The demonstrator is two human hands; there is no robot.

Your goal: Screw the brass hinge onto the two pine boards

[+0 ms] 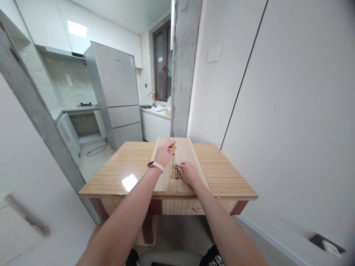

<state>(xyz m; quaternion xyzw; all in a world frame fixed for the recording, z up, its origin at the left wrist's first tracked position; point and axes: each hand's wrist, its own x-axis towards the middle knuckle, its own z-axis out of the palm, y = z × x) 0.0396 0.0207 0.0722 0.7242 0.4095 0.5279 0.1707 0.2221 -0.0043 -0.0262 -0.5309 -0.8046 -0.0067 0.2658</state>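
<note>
Table (222,168), hinge (173,172) beside right hand (189,173), screwdriver (173,149) in left (164,154)

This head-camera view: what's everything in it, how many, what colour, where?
Striped wooden desk: one, light brown, centre
Flat wooden boards: two, pale, on the desk
Metal hinge: one, brass, on the boards
Slim screwdriver: one, yellow-handled, at the hinge
Tall metallic refrigerator: one, silver-grey, back left
Glossy wall cabinets: several, white, upper left
Framed window: one, dark brown, back centre
Rough concrete pillar: one, grey, behind the desk
Wristband: one, pale, left wrist
Left hand: one, bare, holding screwdriver
Right hand: one, bare, at the hinge
</note>
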